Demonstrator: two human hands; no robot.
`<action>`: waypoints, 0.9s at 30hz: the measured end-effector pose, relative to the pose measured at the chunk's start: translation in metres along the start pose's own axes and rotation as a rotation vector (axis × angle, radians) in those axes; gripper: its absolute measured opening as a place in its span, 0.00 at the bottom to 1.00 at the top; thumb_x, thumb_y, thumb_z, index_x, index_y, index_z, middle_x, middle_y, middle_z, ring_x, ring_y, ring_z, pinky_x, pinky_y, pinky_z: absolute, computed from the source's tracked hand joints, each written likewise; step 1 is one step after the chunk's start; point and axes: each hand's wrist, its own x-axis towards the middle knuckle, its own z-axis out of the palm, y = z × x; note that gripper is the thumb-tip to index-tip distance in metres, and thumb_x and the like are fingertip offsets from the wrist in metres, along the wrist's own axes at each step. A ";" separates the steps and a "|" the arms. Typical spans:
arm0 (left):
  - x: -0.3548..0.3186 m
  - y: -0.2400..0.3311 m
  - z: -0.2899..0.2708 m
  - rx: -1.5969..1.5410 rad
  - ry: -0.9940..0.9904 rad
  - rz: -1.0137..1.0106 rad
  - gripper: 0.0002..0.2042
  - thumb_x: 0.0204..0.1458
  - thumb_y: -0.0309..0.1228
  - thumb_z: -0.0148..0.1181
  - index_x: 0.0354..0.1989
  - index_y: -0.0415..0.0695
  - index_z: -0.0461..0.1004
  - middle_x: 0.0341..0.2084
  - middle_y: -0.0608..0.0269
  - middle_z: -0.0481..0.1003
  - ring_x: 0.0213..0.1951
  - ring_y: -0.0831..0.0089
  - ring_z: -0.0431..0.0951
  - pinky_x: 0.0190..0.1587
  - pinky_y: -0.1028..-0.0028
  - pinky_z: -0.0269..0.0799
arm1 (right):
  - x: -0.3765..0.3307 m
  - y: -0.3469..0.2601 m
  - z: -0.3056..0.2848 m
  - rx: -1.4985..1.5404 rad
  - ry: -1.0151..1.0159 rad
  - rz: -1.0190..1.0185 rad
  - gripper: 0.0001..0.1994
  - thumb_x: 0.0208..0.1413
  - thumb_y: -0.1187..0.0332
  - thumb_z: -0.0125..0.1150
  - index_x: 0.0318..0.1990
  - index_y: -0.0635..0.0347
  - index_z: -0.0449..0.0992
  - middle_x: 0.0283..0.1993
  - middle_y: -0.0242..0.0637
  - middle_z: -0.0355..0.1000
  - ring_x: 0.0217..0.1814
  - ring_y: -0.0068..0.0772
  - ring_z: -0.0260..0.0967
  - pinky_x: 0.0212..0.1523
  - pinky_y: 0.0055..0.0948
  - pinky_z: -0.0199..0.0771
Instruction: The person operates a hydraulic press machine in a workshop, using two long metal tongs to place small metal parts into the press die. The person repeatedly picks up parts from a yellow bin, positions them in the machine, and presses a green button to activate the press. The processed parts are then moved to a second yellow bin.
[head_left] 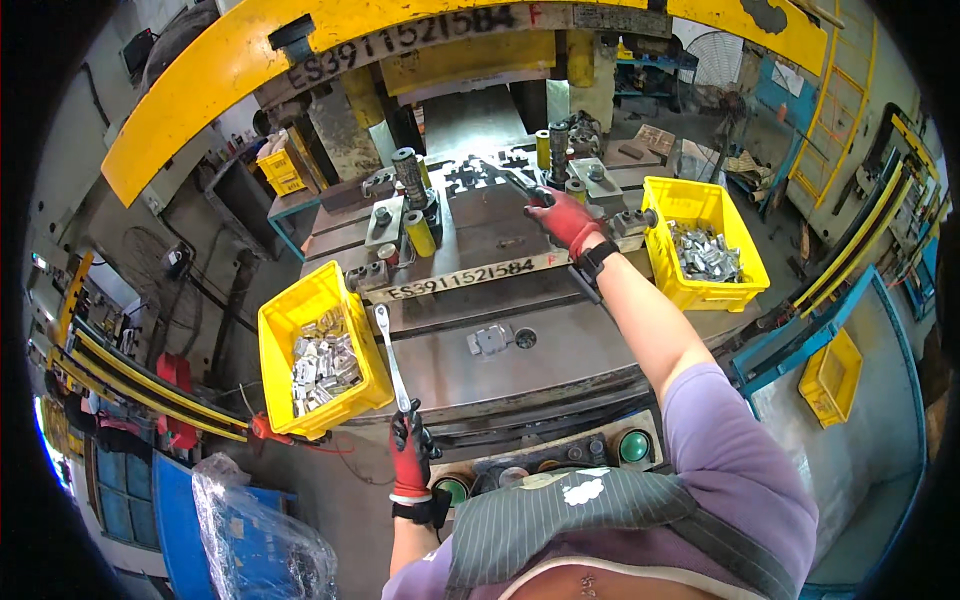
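My left hand [411, 452], in a red glove, grips the lower end of a long silver rod tool [390, 358] that reaches up over the press bed beside the left yellow bin [281, 322]. My right hand [566, 219], also red-gloved, is stretched far forward and holds dark tongs [518, 185] pointing into the die area [475, 180] of the press. A small flat metal part [489, 341] lies on the grey press bed [500, 375] between my arms.
The left yellow bin holds several metal parts; another yellow bin [655, 205] of parts stands at the right of the bed. Green buttons [634, 446] sit on the front panel. A third yellow bin [828, 380] rests at the lower right. A plastic-wrapped bundle [262, 545] lies lower left.
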 end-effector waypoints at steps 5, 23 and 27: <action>-0.004 -0.002 -0.012 -0.084 0.036 -0.038 0.10 0.54 0.35 0.50 0.43 0.48 0.67 0.10 0.75 0.57 0.10 0.85 0.56 0.09 0.81 0.56 | -0.011 -0.013 0.003 0.945 -0.171 0.276 0.15 0.46 0.60 0.61 0.38 0.61 0.73 0.31 0.25 0.72 0.31 0.22 0.66 0.35 0.24 0.67; -0.002 -0.006 -0.001 -0.020 -0.021 -0.009 0.13 0.55 0.37 0.48 0.46 0.47 0.67 0.11 0.76 0.56 0.11 0.85 0.56 0.11 0.82 0.55 | 0.028 -0.016 -0.042 -0.260 -0.112 -0.134 0.16 0.41 0.57 0.59 0.33 0.59 0.74 0.34 0.45 0.73 0.39 0.43 0.70 0.39 0.36 0.67; -0.002 -0.011 -0.005 0.023 -0.020 -0.006 0.14 0.55 0.38 0.48 0.48 0.47 0.67 0.10 0.76 0.56 0.11 0.85 0.56 0.12 0.82 0.56 | 0.042 -0.004 -0.040 -0.051 -0.221 -0.112 0.15 0.42 0.59 0.61 0.32 0.62 0.75 0.24 0.41 0.73 0.25 0.34 0.70 0.28 0.31 0.68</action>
